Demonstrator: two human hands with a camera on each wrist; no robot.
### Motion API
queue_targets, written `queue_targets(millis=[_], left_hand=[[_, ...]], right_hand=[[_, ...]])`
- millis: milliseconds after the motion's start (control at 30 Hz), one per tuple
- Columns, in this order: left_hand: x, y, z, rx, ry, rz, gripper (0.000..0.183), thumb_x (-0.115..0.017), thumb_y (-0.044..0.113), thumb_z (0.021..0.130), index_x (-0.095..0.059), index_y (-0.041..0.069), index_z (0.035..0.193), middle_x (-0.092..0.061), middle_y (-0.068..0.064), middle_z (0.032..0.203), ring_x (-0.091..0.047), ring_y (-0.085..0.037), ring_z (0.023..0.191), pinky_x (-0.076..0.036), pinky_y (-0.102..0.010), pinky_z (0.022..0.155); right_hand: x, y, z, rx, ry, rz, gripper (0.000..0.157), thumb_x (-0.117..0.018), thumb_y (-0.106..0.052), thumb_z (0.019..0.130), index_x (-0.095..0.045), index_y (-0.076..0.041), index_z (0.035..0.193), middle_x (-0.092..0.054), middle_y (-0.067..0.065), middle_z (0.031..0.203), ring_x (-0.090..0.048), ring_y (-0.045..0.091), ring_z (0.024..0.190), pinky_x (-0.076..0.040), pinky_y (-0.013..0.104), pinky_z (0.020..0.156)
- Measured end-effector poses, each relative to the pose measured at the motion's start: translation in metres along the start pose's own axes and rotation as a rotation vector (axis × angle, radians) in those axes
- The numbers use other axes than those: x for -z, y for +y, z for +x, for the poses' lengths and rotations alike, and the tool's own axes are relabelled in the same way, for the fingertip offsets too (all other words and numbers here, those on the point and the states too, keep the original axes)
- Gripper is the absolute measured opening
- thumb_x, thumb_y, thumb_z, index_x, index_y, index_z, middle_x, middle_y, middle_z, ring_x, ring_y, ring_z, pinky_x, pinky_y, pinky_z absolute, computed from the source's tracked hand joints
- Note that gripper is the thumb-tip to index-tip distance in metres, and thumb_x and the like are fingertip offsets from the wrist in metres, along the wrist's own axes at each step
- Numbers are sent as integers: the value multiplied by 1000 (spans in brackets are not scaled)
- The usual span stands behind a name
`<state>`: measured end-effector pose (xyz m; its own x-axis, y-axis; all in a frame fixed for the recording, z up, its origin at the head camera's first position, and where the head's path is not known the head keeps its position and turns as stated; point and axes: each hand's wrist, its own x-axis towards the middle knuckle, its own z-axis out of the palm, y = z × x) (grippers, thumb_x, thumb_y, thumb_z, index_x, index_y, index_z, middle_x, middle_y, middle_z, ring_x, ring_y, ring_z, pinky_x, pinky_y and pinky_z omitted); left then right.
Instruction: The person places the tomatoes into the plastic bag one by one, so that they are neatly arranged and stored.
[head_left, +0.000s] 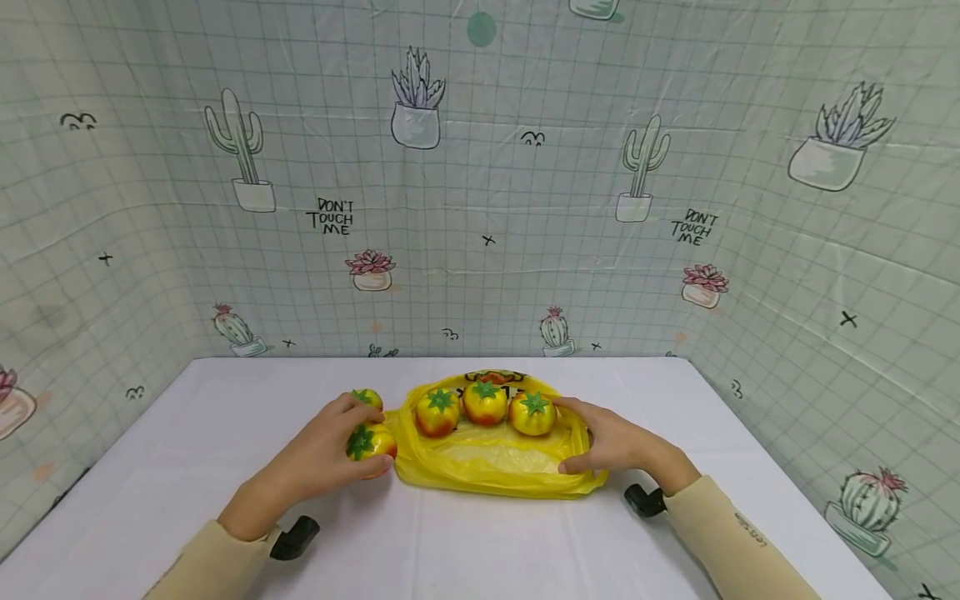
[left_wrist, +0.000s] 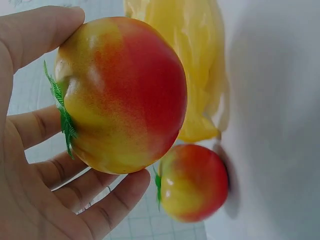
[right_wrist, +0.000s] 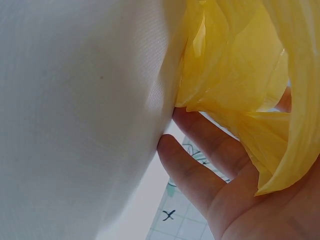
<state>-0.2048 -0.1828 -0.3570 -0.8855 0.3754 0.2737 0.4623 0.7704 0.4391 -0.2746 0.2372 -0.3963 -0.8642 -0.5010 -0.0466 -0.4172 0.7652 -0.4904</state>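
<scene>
My left hand [head_left: 318, 454] holds a yellow-and-red artificial tomato [left_wrist: 125, 95] with a green leafy top, thumb on one side and fingers curled round the other. Just beyond it, a second such tomato [left_wrist: 195, 182] stands on the table by the bag's left end. A yellow plastic bag [head_left: 495, 483] lies with its mouth spread wide. Three more tomatoes sit at its back: a left one [head_left: 437, 412], a middle one [head_left: 485, 402] and a right one [head_left: 533, 415]. At the bag's right edge, my right hand [head_left: 618, 440] grips the rim, thumb inside and fingers outside.
The table [head_left: 480, 554] has a white cover. A grid-patterned cloth [head_left: 480, 183] with printed cacti hangs behind it and along both sides. Black wrist devices, a left one [head_left: 296, 537] and a right one [head_left: 645, 500], sit below the sleeves.
</scene>
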Motion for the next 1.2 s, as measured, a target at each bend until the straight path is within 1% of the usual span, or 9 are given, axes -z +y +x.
queue_targets(millis=[100,200,433,633,833,1033,1200], left_hand=[[-2,5,3,-18,4,-3,46,-77,40,77,-64,13,112,-51,-1,111,-48,-16,92,-48,-37,82],[-4,10,7,-41,13,-4,46,-77,41,77,-64,14,111,-50,1,109,-48,-15,92,-47,-36,82],[-11,28,24,-82,26,-36,45,-75,44,79,-63,16,113,-49,3,107,-47,-15,97,-46,-37,84],[-24,44,39,-124,8,-58,45,-74,45,80,-63,16,114,-49,2,109,-48,-15,98,-47,-38,86],[-41,55,51,-170,-4,-75,47,-73,44,79,-63,17,116,-48,2,107,-48,-13,96,-47,-35,87],[-54,64,60,-182,-9,-74,52,-72,45,80,-61,11,119,-49,-1,110,-47,-15,97,-46,-36,87],[-64,72,67,-175,-20,-76,51,-70,46,81,-61,13,120,-48,-1,114,-46,-16,101,-46,-36,89]], right_hand=[[0,0,0,-3,-1,1,95,-77,-48,70,-31,-18,148,-37,8,148,-35,30,135,-28,55,107],[0,0,-1,-5,-1,2,96,-77,-48,70,-31,-18,148,-37,8,148,-35,30,135,-28,55,107],[0,0,0,1,2,3,95,-77,-48,70,-31,-18,148,-37,8,148,-35,30,135,-28,55,107],[0,1,0,-4,0,1,96,-77,-50,69,-31,-19,148,-37,8,148,-36,30,134,-28,56,107],[-1,1,0,-7,0,-5,96,-78,-50,70,-31,-19,148,-36,8,149,-35,30,135,-28,56,107],[-1,1,0,-5,1,-6,96,-77,-49,70,-31,-19,148,-36,9,149,-34,31,135,-28,56,107],[0,1,0,6,4,-7,96,-77,-49,70,-32,-18,148,-37,8,148,-35,30,135,-28,54,107]])
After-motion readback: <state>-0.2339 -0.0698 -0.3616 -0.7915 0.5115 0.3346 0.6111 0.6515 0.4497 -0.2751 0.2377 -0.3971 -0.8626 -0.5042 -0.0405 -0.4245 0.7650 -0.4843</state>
